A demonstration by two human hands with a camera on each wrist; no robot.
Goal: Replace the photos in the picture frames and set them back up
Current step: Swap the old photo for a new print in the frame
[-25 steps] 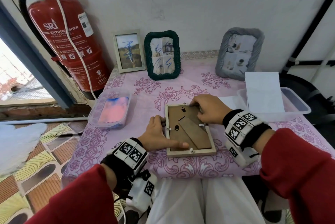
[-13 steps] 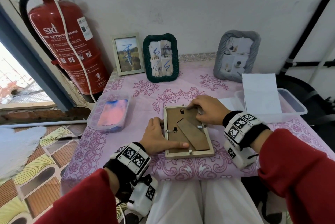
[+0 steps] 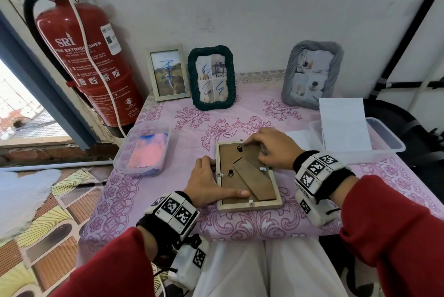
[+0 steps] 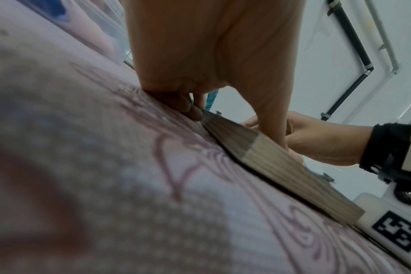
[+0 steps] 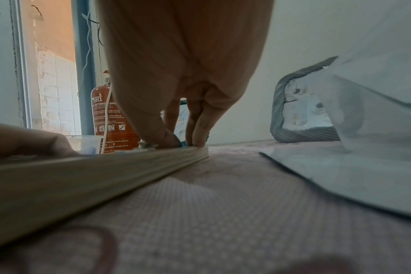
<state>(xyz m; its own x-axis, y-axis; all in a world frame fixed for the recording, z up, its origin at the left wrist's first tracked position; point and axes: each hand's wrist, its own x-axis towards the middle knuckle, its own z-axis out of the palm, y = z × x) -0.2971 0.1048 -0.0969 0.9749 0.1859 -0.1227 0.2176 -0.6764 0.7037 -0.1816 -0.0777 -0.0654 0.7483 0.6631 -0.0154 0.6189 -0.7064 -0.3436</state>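
Observation:
A pale wooden picture frame [image 3: 249,205] lies face down on the pink tablecloth, brown backing and stand leg up. My left hand [image 3: 206,180] holds its left rail, with the thumb flat on the backing and the fingers [image 4: 190,109] curled against the outer edge. My right hand [image 3: 262,145] grips the far rail, its fingertips [image 5: 197,137] at the metal tab on the top edge. The frame's edge shows as a wood strip [image 4: 270,161] [image 5: 82,172]. Three frames stand at the wall: a small pale one [image 3: 168,73], a green rope one [image 3: 211,78] and a grey rope one [image 3: 312,74].
A plastic tub [image 3: 120,159] with a pink and blue cloth sits at the left. A clear tub [image 3: 386,138] at the right holds a white sheet [image 3: 343,123]. More white paper [image 3: 298,138] lies beside my right hand. A red fire extinguisher [image 3: 89,56] hangs at the table's left.
My right hand's fingertips have slid left along the far rail to the top tab. The left hand keeps its hold, and the frame has not moved.

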